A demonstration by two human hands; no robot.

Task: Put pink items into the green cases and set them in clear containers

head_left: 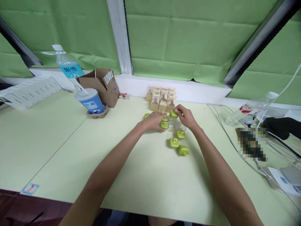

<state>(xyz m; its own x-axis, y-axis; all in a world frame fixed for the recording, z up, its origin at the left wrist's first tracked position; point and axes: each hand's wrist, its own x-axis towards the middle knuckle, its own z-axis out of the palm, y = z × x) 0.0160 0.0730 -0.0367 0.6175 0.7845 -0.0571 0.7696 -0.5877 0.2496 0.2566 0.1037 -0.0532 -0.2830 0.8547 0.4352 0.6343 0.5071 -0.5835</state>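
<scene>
My right hand (185, 116) pinches a small rounded-square green piece with a yellow loop (173, 114) above the back of a clear plastic tray (172, 126). Over the tray's left part lies my left hand (154, 121), palm down with fingers stretched out. Beside its fingertips, a green piece (164, 125) sits in the tray, and another shows just behind it. One more green piece (146, 115) is partly covered by the left hand. Three loose ones lie in front of the tray: an upper one (181, 135), a left one (174, 143) and a tipped one (183, 150).
Behind the tray stand several small open cardboard boxes (162, 102). At left are a blue cup (91, 102), a large bottle (70, 67) and an opened carton (109, 89). Cables (231, 141), a clear bottle (251, 110) and a black item (277, 125) lie at right.
</scene>
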